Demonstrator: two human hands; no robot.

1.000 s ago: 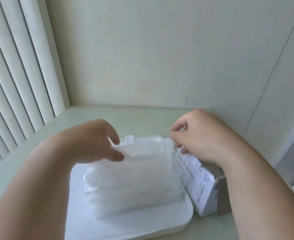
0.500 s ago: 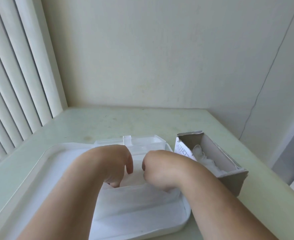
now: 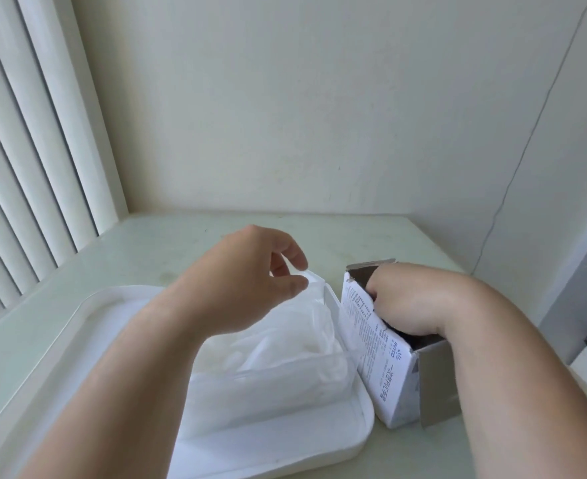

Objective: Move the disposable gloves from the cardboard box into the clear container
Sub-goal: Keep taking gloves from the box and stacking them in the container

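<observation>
Big soft heap of disposable gloves [image 3: 285, 344] already in the clear container [image 3: 271, 392], squashed down and showing through the near wall. Any more of them? Presumably down in the cardboard box [image 3: 378, 354], just right of the container and pretty much up against the white tray [image 3: 319, 440] underneath it. Can't actually see any gloves in there, though.

Box's long axis running near-to-far, open top facing up, so straight in from above. Right hand [image 3: 409, 302] clearly the nearer one: sunk into the box opening, fingers out of sight, so no telling whether gripping anything or not. Left hand [image 3: 247, 281] over the container's far end, thumb and forefinger pinching what looks like the far-right corner of its rim, other fingers curled.

Guessing the next bit: lift out of the box, hop leftward over the box wall, drop into the container. Barely any sideways travel, really.

All of it on a pale green table [image 3: 371, 236] tucked into a corner. Vertical blinds [image 3: 26, 167] on the left, plain cream wall [image 3: 319, 115] behind, thin cable [image 3: 534, 133] trailing down at right.
</observation>
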